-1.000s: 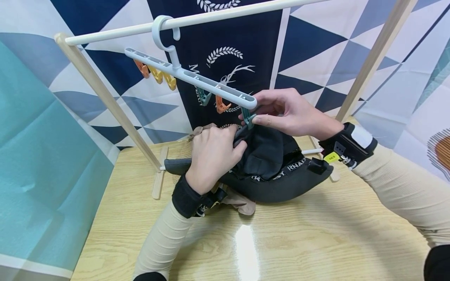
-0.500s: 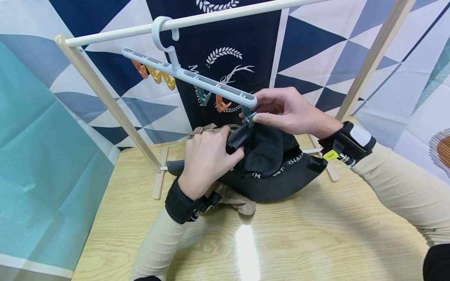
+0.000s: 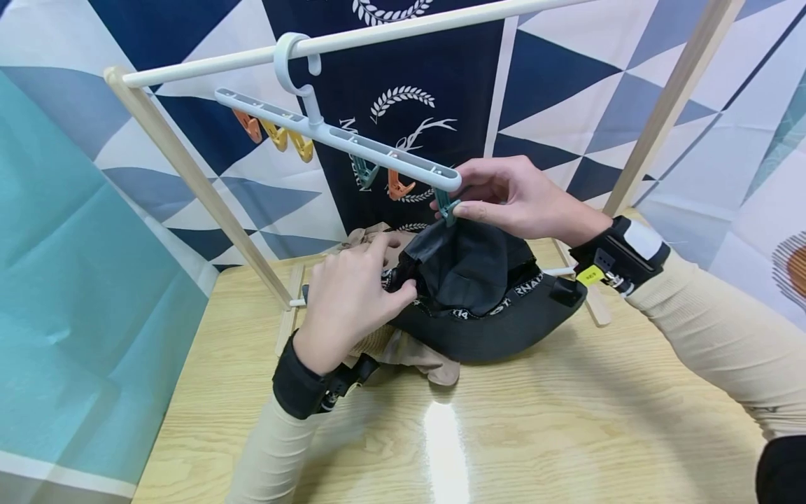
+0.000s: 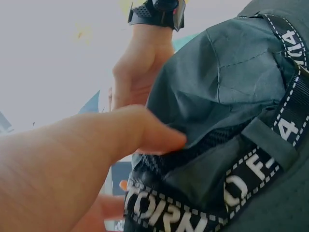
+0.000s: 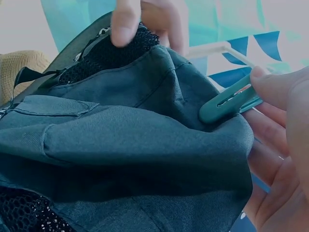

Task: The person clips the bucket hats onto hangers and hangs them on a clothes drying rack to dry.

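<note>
A dark grey brimmed hat (image 3: 485, 329), with black mesh and a white-lettered band inside, hangs tilted with its crown up at a teal clip (image 3: 447, 204). That clip is on the near end of the pale blue hanger (image 3: 378, 147). My right hand (image 3: 513, 196) pinches the clip between thumb and fingers; the right wrist view shows the clip's tip (image 5: 217, 111) over the crown fabric. With my left hand (image 3: 352, 294) I hold the hat's left edge, thumb (image 4: 159, 135) on the mesh side and fingers beyond it, partly hidden.
The hanger hooks over a white rod (image 3: 415, 29) of a wooden rack. Along it hang orange (image 3: 399, 185), yellow (image 3: 302, 147) and other clips. A beige cloth item (image 3: 428, 357) lies under the hat on the wooden table (image 3: 535, 434). Patterned fabric (image 3: 554, 91) stands behind.
My left hand has moved left and down, away from the clip, and the hat's inner band and mesh show more. The right hand stays on the clip, almost unmoved.
</note>
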Available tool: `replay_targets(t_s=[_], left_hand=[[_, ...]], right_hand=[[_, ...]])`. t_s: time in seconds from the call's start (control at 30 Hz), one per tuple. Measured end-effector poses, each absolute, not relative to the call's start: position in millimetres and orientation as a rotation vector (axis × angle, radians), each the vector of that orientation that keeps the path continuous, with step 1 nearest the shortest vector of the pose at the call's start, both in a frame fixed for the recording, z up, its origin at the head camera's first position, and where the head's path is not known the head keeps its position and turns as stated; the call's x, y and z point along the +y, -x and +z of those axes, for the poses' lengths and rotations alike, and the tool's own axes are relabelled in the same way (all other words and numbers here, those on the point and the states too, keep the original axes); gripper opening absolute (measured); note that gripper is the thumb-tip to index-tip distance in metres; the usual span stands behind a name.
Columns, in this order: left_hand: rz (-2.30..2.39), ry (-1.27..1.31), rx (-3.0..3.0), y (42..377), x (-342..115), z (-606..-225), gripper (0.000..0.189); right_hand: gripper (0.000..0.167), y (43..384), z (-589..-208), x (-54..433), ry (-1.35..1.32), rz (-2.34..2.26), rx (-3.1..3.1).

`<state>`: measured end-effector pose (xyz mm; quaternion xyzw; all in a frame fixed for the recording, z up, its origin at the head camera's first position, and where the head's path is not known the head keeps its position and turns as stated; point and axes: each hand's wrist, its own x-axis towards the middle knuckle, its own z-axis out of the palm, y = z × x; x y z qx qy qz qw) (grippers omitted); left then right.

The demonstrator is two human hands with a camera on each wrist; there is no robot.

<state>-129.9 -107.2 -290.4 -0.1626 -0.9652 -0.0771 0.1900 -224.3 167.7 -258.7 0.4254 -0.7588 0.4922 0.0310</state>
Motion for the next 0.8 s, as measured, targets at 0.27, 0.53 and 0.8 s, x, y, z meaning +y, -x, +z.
replay_targets(t_s=[0.27, 0.53, 0.8], left_hand=[[-0.233, 0.502, -2.859, 128.2, -134.8, -284.6, 0.073], [-0.36, 0.572, -2.918, 129.0, -155.9, -279.1, 0.075], [-0.329, 0.724, -2.901, 134.3, -160.9, -288.7, 0.046]], right_hand=[[0.026, 228.3, -261.1, 167.5, -1.32, 1.551, -2.327], [0.026, 230.2, -261.8, 168.2, -1.317, 1.565, -2.311], [0.026, 230.6, -261.4, 169.1, -1.288, 1.527, -2.342]])
